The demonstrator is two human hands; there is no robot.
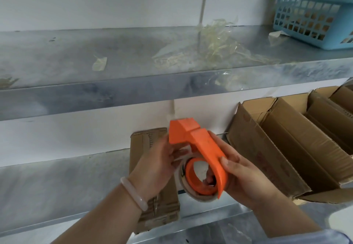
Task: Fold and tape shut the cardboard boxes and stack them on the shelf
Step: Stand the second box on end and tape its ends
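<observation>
An orange tape dispenser [198, 148] with a roll of clear tape is held in front of the lower shelf. My right hand [242, 175] grips its handle, fingers through the roll's core. Fingers of my left hand [156, 163] pinch the tape near the dispenser's head. Under my hands a taped-shut cardboard box [152, 211] lies on the lower metal shelf [66, 182]. To the right stand several open cardboard boxes [282, 148], flaps up.
The upper metal shelf [114, 56] carries a heap of used clear tape scraps [212, 47] and a blue plastic basket [313, 18] at the far right. A white wall is behind both shelves. The shelf edges jut toward me.
</observation>
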